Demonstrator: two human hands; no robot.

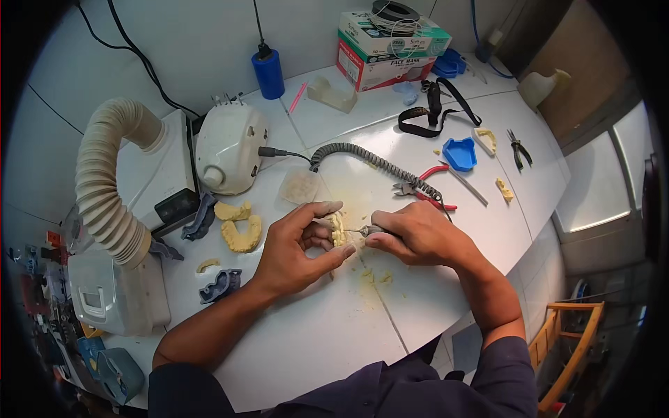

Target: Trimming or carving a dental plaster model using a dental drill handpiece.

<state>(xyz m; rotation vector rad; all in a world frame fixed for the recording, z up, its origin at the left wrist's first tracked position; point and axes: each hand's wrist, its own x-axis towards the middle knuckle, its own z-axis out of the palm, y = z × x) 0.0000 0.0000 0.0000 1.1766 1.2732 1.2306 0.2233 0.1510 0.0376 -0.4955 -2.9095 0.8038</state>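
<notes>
Between the thumb and fingers of my left hand (300, 244) is a small yellow plaster dental model (339, 230) with teeth along it. My right hand (418, 233) is closed round a rotary handpiece (375, 230), and its thin bit points left, at or very near the model's side. A grey coiled cord (376, 164) runs from behind my right hand to the white control unit (233, 150). Yellow crumbs and chips (376, 277) lie on the table just below my hands. Red-handled cutters (425, 187) rest beyond my right hand.
Left of my hands lie yellow plaster arches (241, 233) and grey impressions (220, 285). A beige ribbed hose (104, 177) rises beside a clear-lidded box (115, 292). To the right are a blue mould (460, 154), pliers (518, 149) and a black strap (439, 115). Mask boxes (390, 56) stand behind.
</notes>
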